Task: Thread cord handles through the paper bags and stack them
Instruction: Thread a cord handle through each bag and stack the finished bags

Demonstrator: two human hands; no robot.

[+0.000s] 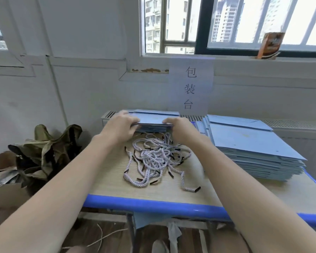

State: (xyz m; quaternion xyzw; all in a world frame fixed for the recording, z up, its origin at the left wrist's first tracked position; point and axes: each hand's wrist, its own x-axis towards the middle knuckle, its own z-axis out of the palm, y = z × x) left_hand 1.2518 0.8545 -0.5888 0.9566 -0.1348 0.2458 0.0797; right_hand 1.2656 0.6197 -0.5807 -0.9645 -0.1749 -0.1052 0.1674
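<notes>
A small stack of flat blue paper bags (151,118) lies at the far middle of the table, near the wall. My left hand (119,126) grips its left end and my right hand (181,129) grips its right end, fingers curled over the near edge. In front of them a tangled heap of pale twisted cord handles (153,157) with dark tips lies on the tabletop. A taller stack of flat blue bags (248,145) sits on the right side of the table.
The wooden table has a blue front edge (153,202). A paper sign (191,86) hangs on the wall behind. A cardboard box with dry crumpled leaves (44,150) stands on the floor to the left. A window sill carries an orange packet (270,45).
</notes>
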